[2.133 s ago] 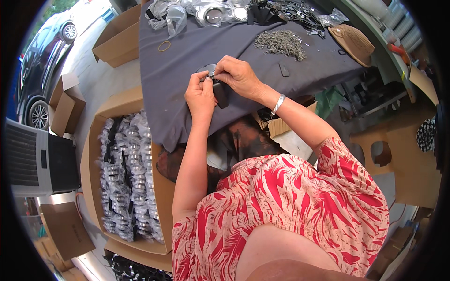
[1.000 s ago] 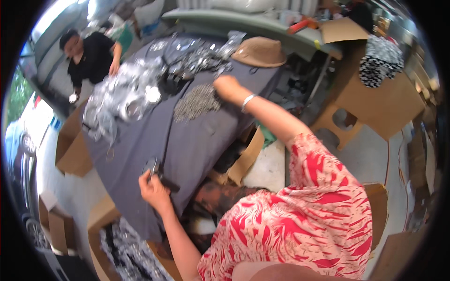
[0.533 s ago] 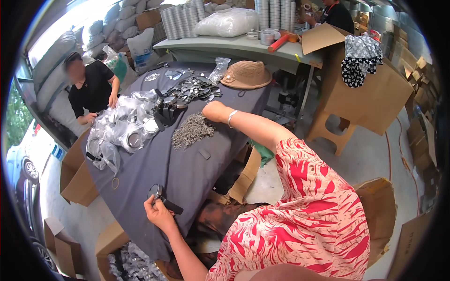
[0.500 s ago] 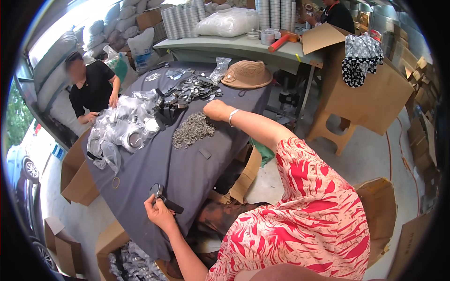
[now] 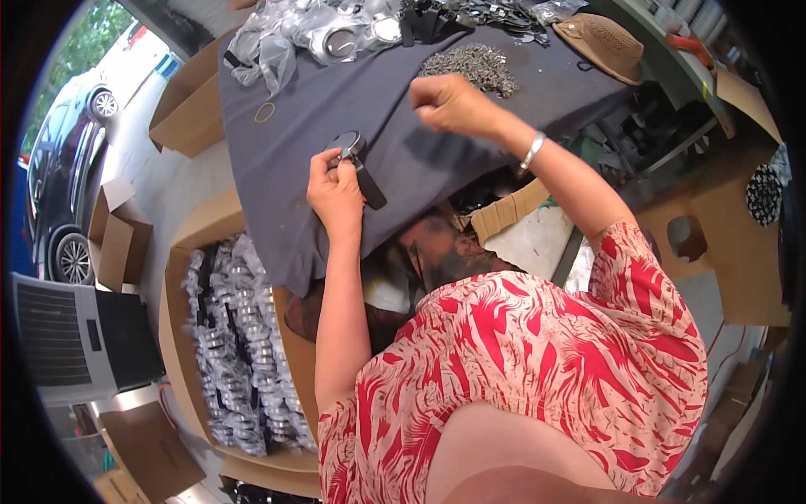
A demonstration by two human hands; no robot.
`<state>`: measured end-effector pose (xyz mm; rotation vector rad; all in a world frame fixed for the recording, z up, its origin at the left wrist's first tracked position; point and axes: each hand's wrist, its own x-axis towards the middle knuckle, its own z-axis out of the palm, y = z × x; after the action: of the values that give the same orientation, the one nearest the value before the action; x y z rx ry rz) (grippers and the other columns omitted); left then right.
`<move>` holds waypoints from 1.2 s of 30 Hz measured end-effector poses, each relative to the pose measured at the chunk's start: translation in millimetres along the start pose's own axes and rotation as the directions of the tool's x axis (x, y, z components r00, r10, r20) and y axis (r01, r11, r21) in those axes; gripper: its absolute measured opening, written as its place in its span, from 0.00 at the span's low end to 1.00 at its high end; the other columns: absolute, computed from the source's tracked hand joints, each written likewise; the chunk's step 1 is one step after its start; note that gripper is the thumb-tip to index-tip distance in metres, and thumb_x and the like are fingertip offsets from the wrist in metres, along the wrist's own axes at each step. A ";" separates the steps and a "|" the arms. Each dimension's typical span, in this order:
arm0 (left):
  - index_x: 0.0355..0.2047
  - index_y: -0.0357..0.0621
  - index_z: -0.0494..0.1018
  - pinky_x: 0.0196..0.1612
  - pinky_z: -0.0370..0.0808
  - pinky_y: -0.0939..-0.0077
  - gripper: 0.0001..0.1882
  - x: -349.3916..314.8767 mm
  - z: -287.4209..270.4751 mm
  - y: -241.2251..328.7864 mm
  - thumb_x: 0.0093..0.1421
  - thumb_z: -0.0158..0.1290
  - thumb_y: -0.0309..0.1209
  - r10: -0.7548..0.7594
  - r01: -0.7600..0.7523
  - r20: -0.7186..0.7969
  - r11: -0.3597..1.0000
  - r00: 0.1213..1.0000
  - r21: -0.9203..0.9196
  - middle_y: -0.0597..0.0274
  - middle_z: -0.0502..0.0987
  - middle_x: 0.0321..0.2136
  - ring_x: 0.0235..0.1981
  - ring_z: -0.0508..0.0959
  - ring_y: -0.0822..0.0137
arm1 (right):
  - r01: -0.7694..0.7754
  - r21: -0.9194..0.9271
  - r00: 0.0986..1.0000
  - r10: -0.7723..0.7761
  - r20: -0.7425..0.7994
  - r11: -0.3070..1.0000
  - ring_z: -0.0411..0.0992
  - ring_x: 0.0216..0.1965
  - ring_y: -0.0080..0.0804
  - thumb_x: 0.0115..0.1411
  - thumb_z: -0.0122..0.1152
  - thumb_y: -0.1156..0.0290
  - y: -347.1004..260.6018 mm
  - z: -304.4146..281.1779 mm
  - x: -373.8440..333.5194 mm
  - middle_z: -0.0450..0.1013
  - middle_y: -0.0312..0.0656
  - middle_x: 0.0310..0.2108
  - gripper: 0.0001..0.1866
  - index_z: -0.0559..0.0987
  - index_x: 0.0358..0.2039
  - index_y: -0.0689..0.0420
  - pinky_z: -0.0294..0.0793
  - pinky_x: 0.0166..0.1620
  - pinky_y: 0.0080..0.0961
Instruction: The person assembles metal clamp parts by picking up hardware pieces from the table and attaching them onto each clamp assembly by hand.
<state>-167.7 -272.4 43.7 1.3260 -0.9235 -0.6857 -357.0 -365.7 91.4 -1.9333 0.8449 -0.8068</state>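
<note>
Held in the left hand (image 5: pixel 334 197), above the near left part of the cloth-covered table (image 5: pixel 290 181): a watch-shaped piece (image 5: pixel 367 179). Clamped between thumb and fingers just by the round dark head (image 5: pixel 351 139), with the black strap (image 5: pixel 374 197) trailing back toward the body; hard to tell whether touching the cloth. Long axis running from the head, farther off, to the strap end, nearer and slightly to the right. From the right hand (image 5: pixel 453 105), off to the left and closer to the body, well apart. Fingers of the right hand curled together, raised just on the near side of a pile of small metal links (image 5: pixel 483 67); impossible to tell whether holding anything. On the right wrist, a silver bracelet (image 5: pixel 531 151). Beneath, dark grey cloth in soft folds; to the left, a thin yellowish ring (image 5: pixel 258 115). Along the far side, plastic-wrapped pieces (image 5: pixel 327 34), then a brown hat (image 5: pixel 604 49) at the right. On the floor to the left, a carton (image 5: pixel 298 361) packed with wrapped rows (image 5: pixel 252 344); farther left, a small open box (image 5: pixel 122 227) and a dark car (image 5: pixel 71 181).
</note>
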 end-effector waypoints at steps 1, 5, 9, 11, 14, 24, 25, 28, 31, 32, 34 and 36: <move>0.31 0.39 0.68 0.12 0.59 0.84 0.05 -0.5 -3.3 -2.8 0.53 0.44 0.21 0.004 -0.004 0.008 1.000 1.000 0.000 0.70 0.65 0.10 0.10 0.63 0.82 | 0.016 0.000 0.999 -0.016 0.052 1.000 0.62 0.16 0.13 0.49 0.50 0.79 -3.1 17.7 0.8 0.64 0.30 0.16 0.01 0.70 0.24 0.61 0.63 0.20 0.13; 0.30 0.39 0.68 0.12 0.60 0.84 0.05 -2.0 -3.9 -3.1 0.52 0.44 0.22 0.020 -0.020 0.005 1.000 1.000 0.018 0.71 0.65 0.10 0.10 0.62 0.82 | 0.056 0.027 0.990 -0.059 0.124 0.998 0.64 0.16 0.15 0.49 0.52 0.78 3.9 58.4 9.9 0.66 0.33 0.15 0.02 0.71 0.25 0.62 0.64 0.20 0.15; 0.30 0.39 0.68 0.12 0.60 0.83 0.05 -1.3 -4.0 -3.6 0.52 0.44 0.22 0.013 -0.013 0.000 0.999 1.000 0.033 0.70 0.65 0.10 0.10 0.62 0.82 | 0.061 0.073 0.991 -0.069 0.118 0.995 0.65 0.16 0.16 0.49 0.51 0.79 3.2 74.3 15.4 0.67 0.35 0.15 0.03 0.72 0.26 0.63 0.65 0.21 0.16; 0.30 0.39 0.68 0.12 0.60 0.83 0.05 -1.8 -4.4 -1.9 0.52 0.44 0.22 0.016 -0.016 -0.005 0.999 1.000 0.044 0.70 0.65 0.10 0.10 0.62 0.82 | 0.088 0.052 0.990 -0.093 0.108 0.995 0.66 0.16 0.18 0.49 0.52 0.80 1.8 76.3 16.4 0.68 0.36 0.16 0.03 0.73 0.26 0.64 0.66 0.21 0.17; 0.30 0.39 0.67 0.12 0.60 0.82 0.05 1.3 -5.4 -5.0 0.52 0.44 0.22 0.044 -0.043 -0.011 0.996 0.999 0.073 0.70 0.65 0.09 0.09 0.62 0.81 | 0.260 -0.071 0.963 -0.253 0.088 0.963 0.67 0.17 0.19 0.48 0.54 0.80 5.4 76.6 18.8 0.69 0.37 0.18 0.04 0.73 0.27 0.64 0.67 0.21 0.17; 0.31 0.39 0.67 0.09 0.58 0.83 0.05 2.7 -8.3 -4.5 0.53 0.44 0.22 0.008 -0.008 0.026 1.000 1.000 -0.021 0.69 0.65 0.10 0.08 0.61 0.80 | 0.102 0.187 0.991 -0.115 0.063 0.977 0.69 0.19 0.19 0.51 0.53 0.82 -1.8 82.0 24.6 0.69 0.35 0.21 0.02 0.73 0.27 0.63 0.69 0.22 0.18; 0.32 0.39 0.67 0.09 0.58 0.84 0.05 2.7 -7.9 -4.2 0.54 0.45 0.23 -0.015 0.015 0.035 1.000 0.999 -0.027 0.67 0.66 0.10 0.07 0.62 0.80 | -0.051 0.351 0.998 0.031 0.061 0.935 0.68 0.19 0.19 0.52 0.53 0.81 -2.3 83.1 22.8 0.69 0.35 0.21 0.02 0.73 0.28 0.63 0.69 0.21 0.16; 0.33 0.40 0.67 0.08 0.57 0.83 0.06 4.9 -9.5 -3.5 0.54 0.44 0.23 -0.049 0.051 0.062 0.998 0.997 -0.034 0.66 0.67 0.11 0.07 0.62 0.79 | -0.216 0.534 0.976 0.203 0.084 0.817 0.68 0.18 0.19 0.52 0.54 0.81 -2.6 84.6 20.7 0.69 0.36 0.21 0.04 0.72 0.30 0.65 0.68 0.20 0.14; 0.33 0.40 0.67 0.08 0.58 0.83 0.07 5.1 -7.0 -0.5 0.53 0.43 0.22 -0.066 0.069 0.068 0.997 0.995 -0.031 0.67 0.68 0.12 0.09 0.63 0.79 | -0.217 0.562 0.973 0.221 0.061 0.799 0.68 0.18 0.19 0.52 0.55 0.81 -1.2 84.7 19.8 0.69 0.36 0.21 0.05 0.72 0.31 0.64 0.67 0.19 0.13; 0.33 0.40 0.67 0.09 0.59 0.83 0.07 5.5 -6.2 0.7 0.53 0.42 0.22 -0.071 0.073 0.054 0.997 0.996 -0.027 0.67 0.68 0.12 0.10 0.64 0.80 | -0.190 0.517 0.981 0.184 0.062 0.835 0.68 0.18 0.18 0.52 0.55 0.81 -0.9 83.9 20.9 0.69 0.35 0.21 0.05 0.72 0.31 0.64 0.67 0.19 0.13; 0.33 0.40 0.67 0.10 0.60 0.83 0.07 9.4 -7.9 -4.6 0.52 0.42 0.21 -0.061 0.061 0.060 0.998 0.996 -0.007 0.67 0.68 0.13 0.11 0.64 0.79 | -0.158 0.471 0.987 0.144 0.067 0.868 0.67 0.18 0.18 0.51 0.55 0.81 0.0 82.6 24.1 0.69 0.35 0.21 0.05 0.72 0.31 0.64 0.66 0.19 0.12; 0.33 0.39 0.67 0.11 0.62 0.83 0.08 10.5 -11.0 -9.3 0.52 0.42 0.21 -0.049 0.048 0.065 0.999 0.997 0.013 0.68 0.68 0.13 0.12 0.65 0.79 | -0.023 0.401 0.994 -0.023 0.111 0.916 0.67 0.19 0.17 0.51 0.56 0.80 2.7 82.2 28.4 0.69 0.33 0.20 0.05 0.73 0.30 0.63 0.67 0.23 0.14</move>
<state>-152.2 -277.2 36.3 1.3462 -0.9510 -0.7663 -276.8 -353.1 60.0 -1.5958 0.5574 -0.7920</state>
